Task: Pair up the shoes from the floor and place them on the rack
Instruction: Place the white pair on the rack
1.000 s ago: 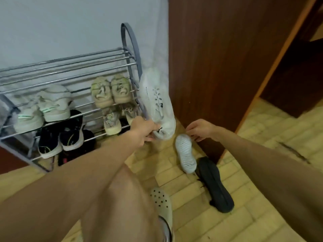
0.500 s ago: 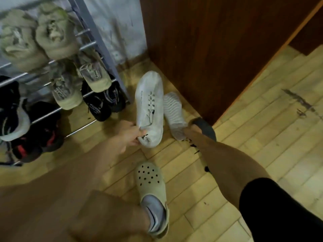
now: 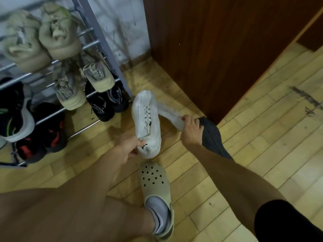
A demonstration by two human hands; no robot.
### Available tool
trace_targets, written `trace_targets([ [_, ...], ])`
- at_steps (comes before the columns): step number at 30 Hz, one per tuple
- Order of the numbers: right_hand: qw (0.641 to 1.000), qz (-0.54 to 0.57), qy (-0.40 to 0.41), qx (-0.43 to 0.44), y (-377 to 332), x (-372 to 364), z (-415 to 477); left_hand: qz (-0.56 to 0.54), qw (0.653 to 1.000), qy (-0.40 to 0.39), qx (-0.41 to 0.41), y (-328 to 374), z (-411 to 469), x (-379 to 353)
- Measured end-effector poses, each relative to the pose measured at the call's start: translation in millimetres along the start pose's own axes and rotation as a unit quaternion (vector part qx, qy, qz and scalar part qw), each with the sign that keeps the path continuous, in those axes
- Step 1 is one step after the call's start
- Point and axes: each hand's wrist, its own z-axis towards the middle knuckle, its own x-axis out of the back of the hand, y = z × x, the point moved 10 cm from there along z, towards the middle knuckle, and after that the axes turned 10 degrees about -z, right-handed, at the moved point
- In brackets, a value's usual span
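Note:
My left hand (image 3: 128, 148) grips the heel of a white lace-up sneaker (image 3: 146, 121), held toe away from me just above the floor. Its mate, a second white sneaker (image 3: 170, 112), lies sole up on the wood floor to the right, and my right hand (image 3: 191, 131) grips its heel end. A black shoe (image 3: 212, 137) lies sole up under and behind my right hand. The metal shoe rack (image 3: 103, 42) stands at the left, with beige sneakers (image 3: 57, 32) on an upper shelf and dark pairs below.
A dark wooden door or cabinet panel (image 3: 218, 49) rises just behind the shoes on the right. My foot in a beige clog (image 3: 154, 182) stands on the plank floor below the held sneaker. Black slip-ons (image 3: 106, 103) sit at the rack's lower right corner.
My view has tilted down to the floor. My left hand lowered the white sneaker from rack height, and my right hand reached down and took hold of the second white sneaker.

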Motion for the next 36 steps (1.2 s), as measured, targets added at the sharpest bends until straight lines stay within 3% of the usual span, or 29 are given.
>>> trace_targets([
  [2, 0.992, -0.039, -0.089, 0.079, -6.4, -18.6, -14.3, -0.013, 1.0, -0.006, 0.008, -1.9, -1.5, 0.4],
  [4, 0.989, -0.016, -0.116, 0.091, 3.2, -24.9, -21.5, -0.028, 1.0, -0.007, 0.01, -2.0, -1.9, 0.6],
  [7, 0.994, 0.062, -0.087, 0.005, 25.6, -22.7, -11.5, -0.037, 0.999, -0.001, 0.013, -3.7, -0.1, 2.8],
  [12, 0.973, 0.126, -0.172, -0.09, 29.6, -42.0, 12.2, -0.052, 0.998, 0.003, 0.022, -8.9, 8.1, 4.4],
  [17, 0.976, 0.006, -0.188, -0.112, 21.2, -56.4, 27.8, -0.069, 0.997, -0.002, 0.029, -17.6, 23.3, -3.1],
  [24, 0.954, -0.053, -0.27, -0.119, 22.3, -69.8, 31.3, -0.085, 0.995, -0.026, 0.047, -14.9, 25.8, -19.8],
  [31, 0.939, 0.049, -0.322, -0.108, 9.7, -65.4, -2.1, -0.081, 0.996, -0.024, 0.012, -6.0, 6.7, -6.0],
  [33, 0.918, 0.126, -0.35, -0.139, 8.8, -64.3, -19.6, -0.079, 0.997, -0.021, -0.005, -2.3, -4.4, 1.1],
  [36, 0.852, 0.285, -0.386, -0.208, 4.3, -44.0, -49.5, -0.083, 0.996, -0.027, -0.032, 13.1, -30.1, 7.5],
])
